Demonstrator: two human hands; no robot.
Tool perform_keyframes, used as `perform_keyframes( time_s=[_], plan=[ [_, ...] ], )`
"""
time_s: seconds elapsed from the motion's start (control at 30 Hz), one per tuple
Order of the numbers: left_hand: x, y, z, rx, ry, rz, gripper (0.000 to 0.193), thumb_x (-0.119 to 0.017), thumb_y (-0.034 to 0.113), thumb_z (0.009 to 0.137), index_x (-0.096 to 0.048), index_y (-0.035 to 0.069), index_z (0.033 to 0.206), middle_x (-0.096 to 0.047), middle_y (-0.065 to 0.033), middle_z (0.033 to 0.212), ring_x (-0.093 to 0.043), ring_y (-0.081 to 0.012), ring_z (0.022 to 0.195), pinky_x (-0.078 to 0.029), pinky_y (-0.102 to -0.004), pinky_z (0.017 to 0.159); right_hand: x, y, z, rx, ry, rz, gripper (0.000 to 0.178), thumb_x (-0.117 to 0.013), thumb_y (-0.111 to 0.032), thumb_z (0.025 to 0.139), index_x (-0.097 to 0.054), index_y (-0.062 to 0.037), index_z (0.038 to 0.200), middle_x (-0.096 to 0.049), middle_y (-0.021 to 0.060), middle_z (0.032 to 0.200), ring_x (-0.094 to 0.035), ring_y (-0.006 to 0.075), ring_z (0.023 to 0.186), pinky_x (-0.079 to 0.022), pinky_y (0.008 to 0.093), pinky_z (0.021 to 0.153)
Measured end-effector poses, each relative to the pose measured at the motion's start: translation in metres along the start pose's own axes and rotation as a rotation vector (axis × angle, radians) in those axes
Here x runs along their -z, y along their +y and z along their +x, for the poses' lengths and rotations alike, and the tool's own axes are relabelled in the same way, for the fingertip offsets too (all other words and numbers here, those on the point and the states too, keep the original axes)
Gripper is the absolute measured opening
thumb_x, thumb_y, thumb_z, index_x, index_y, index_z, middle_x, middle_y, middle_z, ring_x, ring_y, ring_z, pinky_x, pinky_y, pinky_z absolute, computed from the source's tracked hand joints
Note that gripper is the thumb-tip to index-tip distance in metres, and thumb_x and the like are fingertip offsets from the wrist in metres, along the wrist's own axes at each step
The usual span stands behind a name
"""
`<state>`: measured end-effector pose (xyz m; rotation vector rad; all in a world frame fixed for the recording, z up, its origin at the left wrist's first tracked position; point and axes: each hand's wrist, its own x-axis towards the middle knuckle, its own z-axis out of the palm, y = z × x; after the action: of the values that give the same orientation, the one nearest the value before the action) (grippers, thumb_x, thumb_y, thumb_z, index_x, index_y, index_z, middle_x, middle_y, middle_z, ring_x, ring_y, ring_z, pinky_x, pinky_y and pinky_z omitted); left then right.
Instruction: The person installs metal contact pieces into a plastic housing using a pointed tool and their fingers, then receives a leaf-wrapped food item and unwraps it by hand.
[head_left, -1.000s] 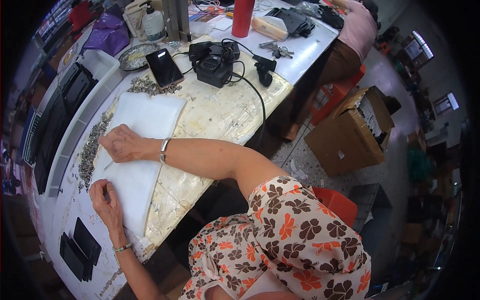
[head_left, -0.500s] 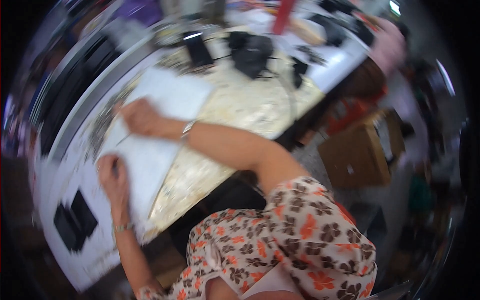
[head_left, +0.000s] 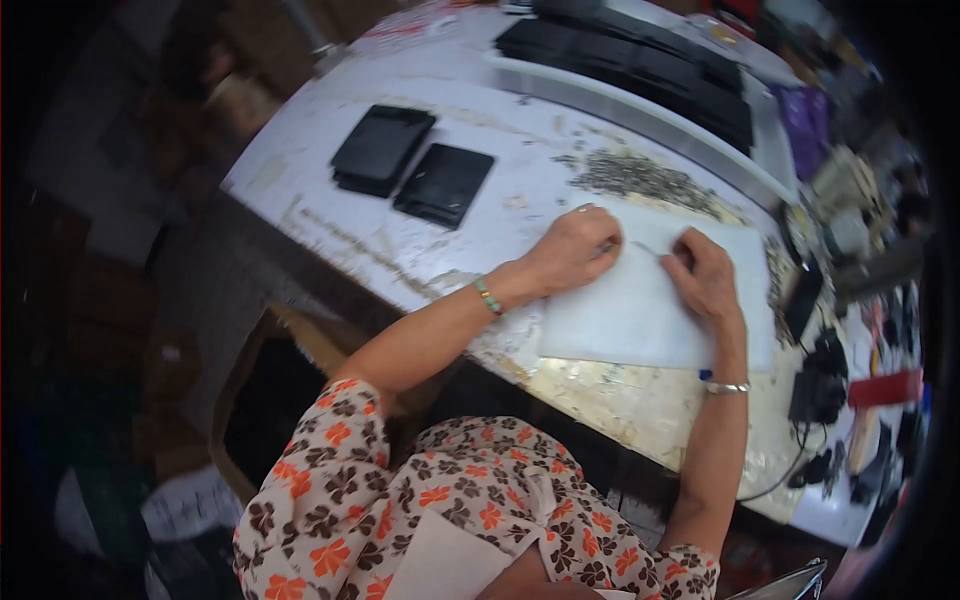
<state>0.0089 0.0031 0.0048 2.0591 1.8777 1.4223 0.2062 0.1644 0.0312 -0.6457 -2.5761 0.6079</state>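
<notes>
A white sheet or board (head_left: pixel 650 310) lies on the worktable, and both hands are over it. My left hand (head_left: pixel 578 248) is closed near the sheet's left edge, with a bit of something small and greyish showing at the fingertips; its kind is hidden. Facing it across a short gap, my right hand (head_left: pixel 705 278) has thumb and fingers pinched together. A thin dark sliver (head_left: pixel 645 248) points out from those fingers toward the left hand; it is too small to name. Beyond the sheet spreads a heap of small metallic pieces (head_left: pixel 645 180).
Flat black rectangular pieces lie to the left, one stack (head_left: pixel 382 148) beside another piece (head_left: pixel 445 185). A long white tray (head_left: pixel 640 105) of black pieces stands at the back. On the right are a dark phone (head_left: pixel 803 300) and a red object (head_left: pixel 885 388). A cardboard box (head_left: pixel 232 400) stands below left.
The view has swung left, bringing the black pieces and tray to the middle. My left hand has moved further over the sheet, and the two hands now face each other.
</notes>
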Motion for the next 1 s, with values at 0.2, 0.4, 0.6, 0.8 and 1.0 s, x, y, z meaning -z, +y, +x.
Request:
perform_keyframes(
  time_s=[0.2,0.4,0.6,0.8,1.0],
  plan=[
    [0.075,-0.02,-0.002,0.388,0.045,0.747,0.023,-0.074,0.019,0.079,-0.068,0.003,0.095,-0.066,-0.0157,0.095,-0.062,-0.0341,0.097,-0.05,-0.0452,0.082,-0.003,0.006,0.004,0.017,0.018,-0.025,0.016,-0.069,-0.016,0.086,-0.06,-0.0035,0.085,-0.063,0.0115,0.073,-0.061,0.0271,0.067,-0.048,0.0383,0.065],
    [0.112,-0.053,-0.038,0.61,0.026,0.847,0.057,-0.077,0.042,0.08,-0.064,0.004,0.12,-0.06,-0.0229,0.113,-0.058,-0.039,0.111,-0.048,-0.0488,0.091,-0.006,0.003,0.008,0.039,0.019,-0.059,0.015,-0.067,-0.017,0.087,-0.06,-0.0038,0.085,-0.063,0.012,0.074,-0.062,0.0285,0.068,-0.049,0.0396,0.066],
    [0.11,-0.057,-0.054,0.531,0.099,0.854,0.057,-0.077,0.044,0.077,-0.064,0.004,0.115,-0.057,-0.022,0.111,-0.056,-0.041,0.109,-0.045,-0.0535,0.088,-0.008,0.006,0.004,0.082,0.083,-0.046,0.014,-0.067,-0.017,0.085,-0.061,-0.0052,0.084,-0.064,0.0112,0.074,-0.063,0.0285,0.068,-0.049,0.0392,0.064],
    [0.114,-0.06,-0.067,0.142,0.048,0.705,0.031,-0.066,0.014,0.082,-0.065,-0.002,0.108,-0.062,-0.0238,0.105,-0.058,-0.0428,0.102,-0.046,-0.0514,0.089,-0.023,0.038,0.0,0.101,0.151,-0.055,0.016,-0.066,-0.022,0.084,-0.064,-0.0059,0.086,-0.065,0.0153,0.08,-0.063,0.0348,0.075,-0.05,0.0444,0.068],
    [0.132,-0.05,-0.081,0.174,-0.164,0.714,0.023,-0.062,0.006,0.091,-0.061,-0.007,0.111,-0.062,-0.024,0.105,-0.06,-0.0423,0.099,-0.048,-0.0467,0.087,-0.016,0.035,0.003,0.024,0.053,-0.011,0.024,-0.062,-0.031,0.087,-0.063,-0.0075,0.089,-0.068,0.0124,0.088,-0.066,0.0333,0.089,-0.051,0.0466,0.077]
  ],
)
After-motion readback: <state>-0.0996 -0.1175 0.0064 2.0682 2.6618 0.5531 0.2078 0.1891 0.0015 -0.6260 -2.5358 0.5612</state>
